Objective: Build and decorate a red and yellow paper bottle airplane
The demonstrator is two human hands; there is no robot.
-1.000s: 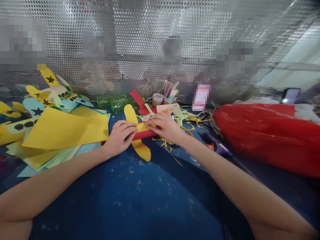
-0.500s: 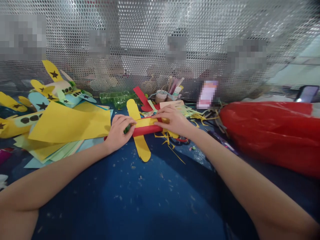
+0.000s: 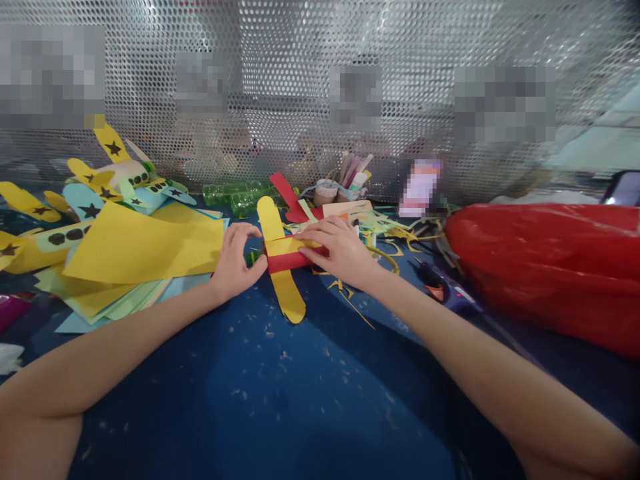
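Note:
A toy plane lies at the middle of the blue table: a red body [image 3: 293,260] with a yellow strip on top and a long yellow wing [image 3: 291,300] crossing it. At its left end shows a green bottle neck [image 3: 254,256]. My left hand [image 3: 233,263] is curved around the space by this end, thumb and fingers apart; whether it touches the neck I cannot tell. My right hand [image 3: 345,252] holds the right part of the body, fingers on top and thumb on the near side, hiding that end.
Yellow paper sheets [image 3: 145,247] and finished paper planes [image 3: 65,239] lie at left. Behind are green bottles [image 3: 240,197], a cup of sticks [image 3: 327,191] and a phone [image 3: 420,188]. A glue gun [image 3: 457,298] and a red bag [image 3: 545,267] are at right, with paper scraps [image 3: 395,230] nearby.
My left hand's fingers have parted from the plane's left end. My right hand has slid slightly left along the body. The view has shifted a little.

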